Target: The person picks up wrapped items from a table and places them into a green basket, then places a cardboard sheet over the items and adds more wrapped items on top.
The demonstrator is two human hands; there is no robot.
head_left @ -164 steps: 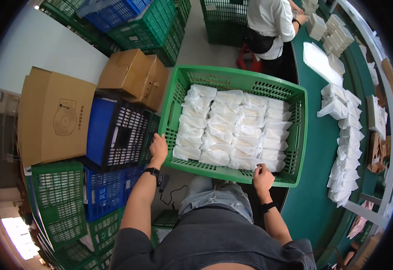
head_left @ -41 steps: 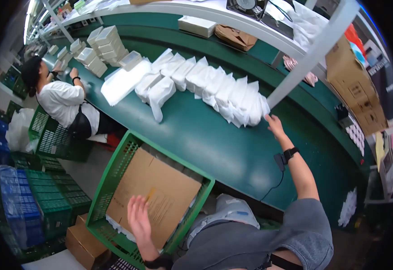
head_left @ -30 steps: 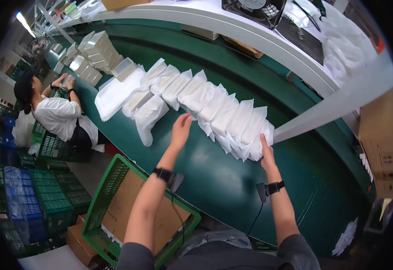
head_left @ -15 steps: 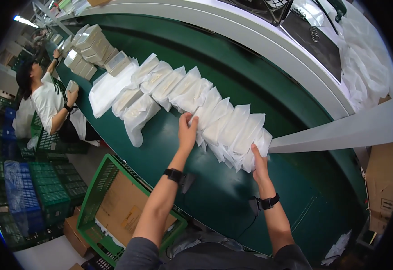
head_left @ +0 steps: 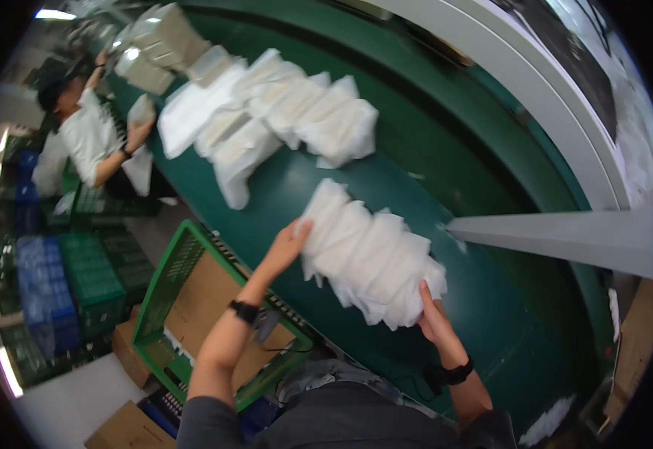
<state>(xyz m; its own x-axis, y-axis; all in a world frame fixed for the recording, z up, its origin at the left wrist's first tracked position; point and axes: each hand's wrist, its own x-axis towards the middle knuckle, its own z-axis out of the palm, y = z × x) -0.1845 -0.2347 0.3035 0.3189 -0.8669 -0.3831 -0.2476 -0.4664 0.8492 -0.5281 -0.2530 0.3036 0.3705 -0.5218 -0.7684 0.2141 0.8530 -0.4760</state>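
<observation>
Between my two hands a row of white wrapped packages (head_left: pixel 371 258) is squeezed together over the green table (head_left: pixel 483 314). My left hand (head_left: pixel 289 245) presses on the row's left end, its fingers partly behind the wrapping. At the right end my right hand (head_left: pixel 435 318) grips the last package, thumb on top and the other fingers mostly hidden. Farther off, apart from this row, lies a second group of white wrapped packages (head_left: pixel 296 105). Whether the held row touches the table is hard to tell.
A green crate (head_left: pixel 163 280) with cardboard inside stands below the table's near edge. Pale boxes (head_left: pixel 168 39) are piled at the far left, beside a co-worker (head_left: pixel 90 138) holding a wrapped piece. A grey post (head_left: pixel 551 233) rises at the right.
The held row has separated from the other packages and come nearer to me, leaving a gap of green table. Both hands moved with it, and the whole view has shifted.
</observation>
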